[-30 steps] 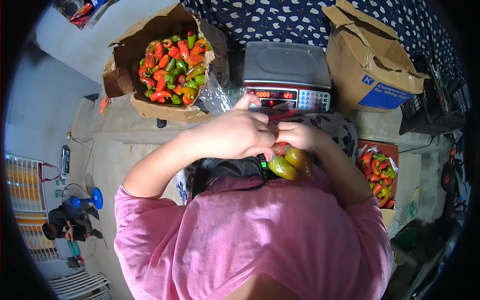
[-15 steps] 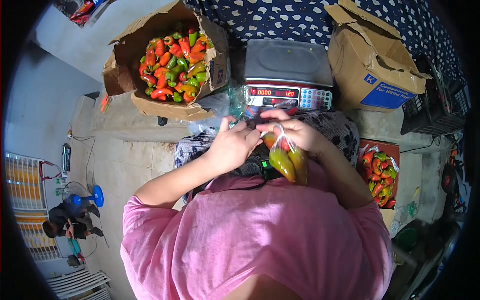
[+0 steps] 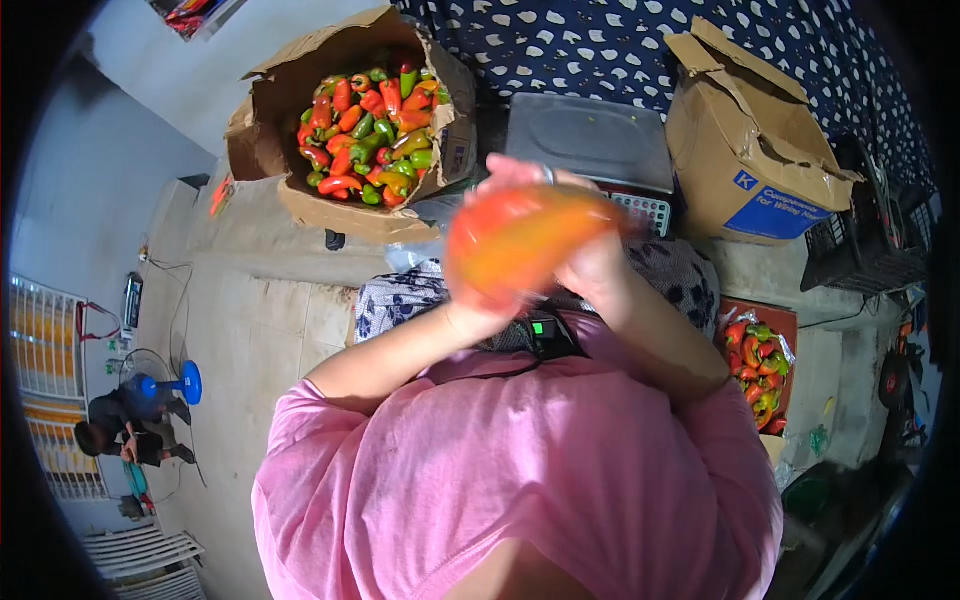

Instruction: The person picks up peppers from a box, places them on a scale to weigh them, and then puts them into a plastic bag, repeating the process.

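Note:
A clear plastic bag of red, orange and yellowish peppers point(image 3: 530, 240), smeared by motion, is lifted in front of my two hands. My right hand point(image 3: 597, 268) is closed on the bag from its right side, its fingers partly behind the peppers. Close against the lower left of the bag is my left hand point(image 3: 478, 312); the peppers and blur hide most of its fingers, so its grip does not show. Pinkish, blurred fingertips stick out above the bag, and I cannot tell to which hand they belong.
Beyond my hands stands a scale point(image 3: 588, 140), its display hidden. Left of it is a torn carton point(image 3: 330, 215) full of peppers; right of it, another carton point(image 3: 745, 150) and a black crate point(image 3: 850, 245). Bagged peppers point(image 3: 757, 365) lie at my right. A person point(image 3: 125, 430) sits far left.
The bag of peppers has swung up and left from below my right hand and now covers much of both hands. The view has shifted slightly.

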A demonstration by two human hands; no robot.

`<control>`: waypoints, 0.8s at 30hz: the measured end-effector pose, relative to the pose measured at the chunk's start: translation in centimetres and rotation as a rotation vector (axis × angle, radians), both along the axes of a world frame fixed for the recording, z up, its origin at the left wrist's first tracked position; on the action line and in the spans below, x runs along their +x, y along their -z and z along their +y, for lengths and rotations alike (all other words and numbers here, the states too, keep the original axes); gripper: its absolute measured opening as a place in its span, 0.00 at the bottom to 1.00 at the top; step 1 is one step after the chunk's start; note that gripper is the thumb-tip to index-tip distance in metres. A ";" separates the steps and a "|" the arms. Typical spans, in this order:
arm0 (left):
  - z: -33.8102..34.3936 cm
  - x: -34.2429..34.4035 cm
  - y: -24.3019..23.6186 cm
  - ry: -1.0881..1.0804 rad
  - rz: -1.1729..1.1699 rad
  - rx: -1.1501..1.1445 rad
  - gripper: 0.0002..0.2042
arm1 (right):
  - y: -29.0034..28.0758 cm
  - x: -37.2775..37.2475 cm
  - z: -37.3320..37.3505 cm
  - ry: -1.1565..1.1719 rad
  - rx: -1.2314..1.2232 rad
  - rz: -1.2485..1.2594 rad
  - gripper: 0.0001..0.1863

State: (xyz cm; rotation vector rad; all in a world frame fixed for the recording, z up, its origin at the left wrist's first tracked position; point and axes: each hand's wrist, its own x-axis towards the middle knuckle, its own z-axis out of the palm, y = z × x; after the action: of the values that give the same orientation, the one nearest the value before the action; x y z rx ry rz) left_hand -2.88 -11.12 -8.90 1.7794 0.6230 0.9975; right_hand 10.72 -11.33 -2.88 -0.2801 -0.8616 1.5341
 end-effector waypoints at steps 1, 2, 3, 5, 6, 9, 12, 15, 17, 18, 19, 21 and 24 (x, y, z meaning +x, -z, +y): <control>1.1 0.1 1.6 0.004 -0.200 -0.169 0.11 | 0.2 0.8 0.1 -0.202 -0.013 0.029 0.21; 2.2 -0.5 0.2 0.072 0.075 0.181 0.10 | 1.1 1.7 0.3 -0.278 0.030 -0.060 0.20; 3.5 -1.1 -1.3 0.060 0.330 0.648 0.10 | 1.9 2.7 0.8 -0.352 0.087 -0.153 0.20; 5.9 -3.0 -2.7 0.007 0.493 0.983 0.08 | 1.1 4.2 0.7 -0.151 0.246 -0.609 0.17; 7.1 -3.8 -2.8 -0.009 0.548 0.926 0.06 | 1.7 4.5 0.9 -0.155 0.241 -0.619 0.17; 8.6 -4.4 -3.3 0.039 0.597 0.813 0.08 | 3.5 5.2 1.3 0.161 0.176 -0.901 0.14; 7.3 -3.7 -2.7 0.028 0.674 0.454 0.11 | 5.4 6.6 2.5 0.537 0.449 -1.332 0.11; 4.8 -2.4 -1.7 0.225 0.140 -0.632 0.15 | 6.9 5.7 3.0 0.748 0.495 -1.568 0.06; 1.3 -0.4 -3.0 0.288 -0.261 -1.183 0.12 | 7.4 4.2 3.1 0.929 0.544 -1.692 0.05; 0.6 0.2 -3.0 0.300 -0.441 -1.354 0.09 | 7.3 3.6 3.3 0.896 0.440 -1.694 0.06; 0.3 0.5 -2.9 0.338 -0.502 -1.311 0.10 | 7.7 3.7 3.5 0.870 0.410 -1.630 0.09; -1.2 2.3 -2.5 0.241 -0.525 -1.161 0.11 | 7.7 3.5 4.2 0.844 0.390 -1.566 0.11; -1.3 4.0 1.4 0.224 -0.366 -0.571 0.13 | 7.7 4.4 5.1 0.167 -0.231 -0.436 0.16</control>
State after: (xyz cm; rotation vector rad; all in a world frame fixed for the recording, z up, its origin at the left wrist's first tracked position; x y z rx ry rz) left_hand 1.17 -12.39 -10.28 1.1027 0.4100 0.8530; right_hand 15.10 -6.20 -10.60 -0.8583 -0.9682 1.4368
